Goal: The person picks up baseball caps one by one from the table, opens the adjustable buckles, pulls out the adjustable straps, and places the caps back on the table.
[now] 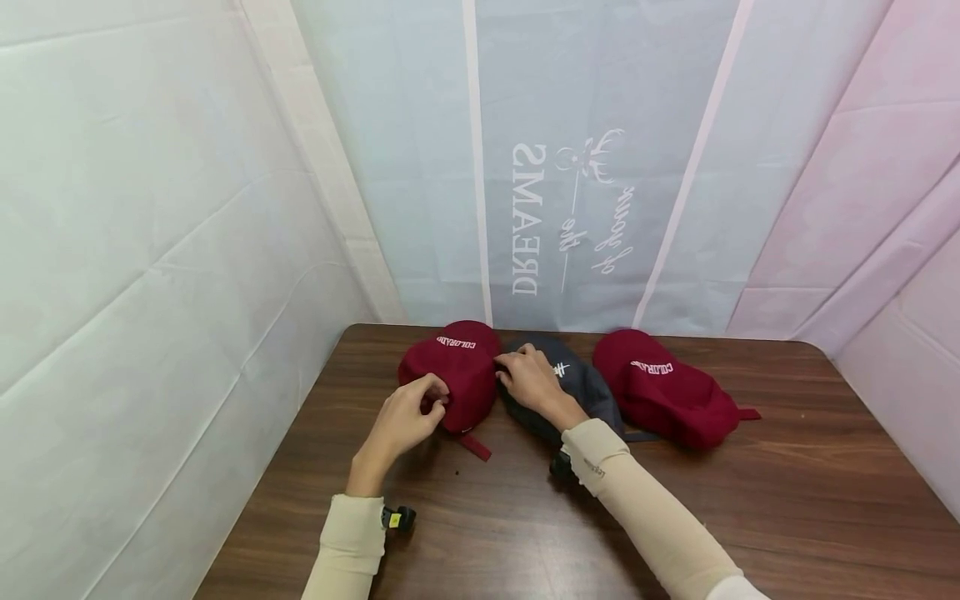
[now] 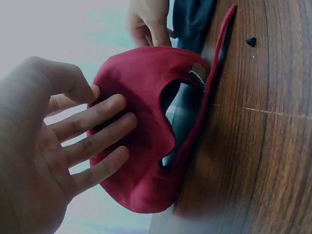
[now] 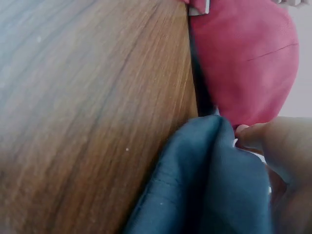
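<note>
A red cap (image 1: pixel 457 379) with white COLORADO lettering sits at the left back of the table, its strap hanging toward the near side. My left hand (image 1: pixel 405 421) is at its near left side; in the left wrist view, spread fingers (image 2: pixel 92 146) lie against the crown beside the back opening. At the cap's right edge, my right hand (image 1: pixel 528 379) pinches the red fabric, with the thumb (image 3: pixel 248 134) showing at that edge in the right wrist view. Under the right hand and wrist lies a dark blue-grey cap (image 1: pixel 588 387) with a white emblem, partly covered.
A second red COLORADO cap (image 1: pixel 675 396) lies to the right of the dark one, strap pointing right. A small dark bit (image 2: pixel 251 42) rests on the wooden table (image 1: pixel 480 533). Pale cloth walls (image 1: pixel 420 167) surround the table at the back and sides.
</note>
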`<state>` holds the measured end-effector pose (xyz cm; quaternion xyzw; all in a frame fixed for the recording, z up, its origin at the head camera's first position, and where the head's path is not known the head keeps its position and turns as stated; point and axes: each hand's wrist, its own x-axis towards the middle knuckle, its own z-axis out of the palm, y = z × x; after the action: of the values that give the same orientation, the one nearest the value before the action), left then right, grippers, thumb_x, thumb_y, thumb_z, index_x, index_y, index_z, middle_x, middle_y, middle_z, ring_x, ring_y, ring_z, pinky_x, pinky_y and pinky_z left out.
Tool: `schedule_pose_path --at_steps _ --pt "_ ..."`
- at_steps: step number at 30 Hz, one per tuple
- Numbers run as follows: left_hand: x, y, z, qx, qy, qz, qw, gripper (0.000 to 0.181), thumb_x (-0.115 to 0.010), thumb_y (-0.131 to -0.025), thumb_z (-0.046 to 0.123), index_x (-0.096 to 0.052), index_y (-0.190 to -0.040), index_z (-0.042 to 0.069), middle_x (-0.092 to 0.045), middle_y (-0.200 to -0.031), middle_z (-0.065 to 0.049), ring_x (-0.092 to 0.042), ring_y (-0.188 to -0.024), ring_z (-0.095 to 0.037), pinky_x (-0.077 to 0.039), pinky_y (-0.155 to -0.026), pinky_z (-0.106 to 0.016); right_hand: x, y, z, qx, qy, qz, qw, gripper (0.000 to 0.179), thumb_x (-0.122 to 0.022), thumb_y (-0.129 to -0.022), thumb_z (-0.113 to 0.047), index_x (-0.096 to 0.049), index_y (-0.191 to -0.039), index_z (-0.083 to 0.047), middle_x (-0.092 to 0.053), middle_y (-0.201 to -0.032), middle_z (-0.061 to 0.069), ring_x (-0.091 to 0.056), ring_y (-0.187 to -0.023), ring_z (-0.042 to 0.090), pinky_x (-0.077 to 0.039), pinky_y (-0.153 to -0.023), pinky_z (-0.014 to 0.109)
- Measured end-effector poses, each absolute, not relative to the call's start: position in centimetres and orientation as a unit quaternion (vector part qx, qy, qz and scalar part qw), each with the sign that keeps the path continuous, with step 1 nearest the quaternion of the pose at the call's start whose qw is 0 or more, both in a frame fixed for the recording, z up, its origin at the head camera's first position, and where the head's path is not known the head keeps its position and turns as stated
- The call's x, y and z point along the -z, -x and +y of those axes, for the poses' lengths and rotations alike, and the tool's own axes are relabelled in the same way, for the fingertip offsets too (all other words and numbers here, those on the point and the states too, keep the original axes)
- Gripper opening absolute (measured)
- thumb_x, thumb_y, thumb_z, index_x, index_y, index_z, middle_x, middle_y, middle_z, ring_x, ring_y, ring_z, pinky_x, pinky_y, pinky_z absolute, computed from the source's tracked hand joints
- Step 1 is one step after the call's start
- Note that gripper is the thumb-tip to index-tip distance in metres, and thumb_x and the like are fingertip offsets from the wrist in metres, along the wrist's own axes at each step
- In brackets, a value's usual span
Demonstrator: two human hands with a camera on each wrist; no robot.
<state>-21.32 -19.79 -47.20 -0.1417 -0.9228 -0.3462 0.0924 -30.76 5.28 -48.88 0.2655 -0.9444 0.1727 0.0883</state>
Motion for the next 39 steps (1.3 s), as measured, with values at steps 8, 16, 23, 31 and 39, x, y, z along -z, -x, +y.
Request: schedule_pose_path --at_steps 8,16,23,31,39 --pt "47.2 21.4 -19.6 0.343 0.142 -0.924 0.094 0.012 -0.071 -0.097 0.013 -0.069 -0.107 0.02 -0.072 -0.097 0.005 -0.063 -0.085 -0.01 -0.053 -0.079 -0.032 48.9 30.6 5.3 -0.174 -0.269 -0.945 0.063 0.037 -0.069 -0.104 -0.02 -0.07 -0.139 -0.007 -0.075 -0.131 0.013 -0.06 -0.126 0.038 -0.049 -0.107 0.053" --pt "47.0 21.4 -19.0 0.347 0.152 -0.92 0.098 0.009 -0.071 -0.098 0.013 -0.071 -0.105 0.019 -0.071 -0.093 0.007 -0.063 -0.082 -0.008 -0.054 -0.077 -0.03 48.9 30.3 5.6 -0.187 -0.267 -0.944 0.043 0.04 -0.071 -0.103 -0.022 -0.07 -0.14 -0.007 -0.073 -0.136 0.013 -0.058 -0.13 0.037 -0.047 -0.11 0.053" --pt "46.7 21.6 -18.0 0.369 0.195 -0.904 0.097 0.011 -0.071 -0.097 0.009 -0.071 -0.106 0.016 -0.07 -0.089 0.006 -0.062 -0.078 -0.007 -0.053 -0.072 -0.025 48.0 29.7 6.5 -0.197 -0.265 -0.943 0.04 0.036 -0.072 -0.102 -0.023 -0.073 -0.135 -0.009 -0.073 -0.136 0.012 -0.058 -0.133 0.036 -0.046 -0.113 0.054" --pt "46.1 21.6 -16.0 0.389 0.249 -0.883 0.088 0.012 -0.07 -0.097 0.006 -0.071 -0.108 0.011 -0.07 -0.088 0.003 -0.061 -0.076 -0.007 -0.057 -0.071 -0.024 46.6 28.6 8.4 -0.219 -0.256 -0.941 0.041 0.032 -0.074 -0.101 -0.023 -0.076 -0.13 -0.008 -0.074 -0.133 0.01 -0.058 -0.133 0.035 -0.046 -0.113 0.057" --pt "45.8 21.8 -13.5 0.392 0.292 -0.868 0.085 0.011 -0.066 -0.1 0.005 -0.072 -0.106 0.011 -0.072 -0.097 -0.001 -0.062 -0.08 -0.009 -0.061 -0.075 -0.033 45.0 27.2 11.0 -0.235 -0.25 -0.938 0.036 0.031 -0.076 -0.099 -0.022 -0.076 -0.128 -0.008 -0.075 -0.128 0.011 -0.061 -0.128 0.034 -0.051 -0.108 0.056"
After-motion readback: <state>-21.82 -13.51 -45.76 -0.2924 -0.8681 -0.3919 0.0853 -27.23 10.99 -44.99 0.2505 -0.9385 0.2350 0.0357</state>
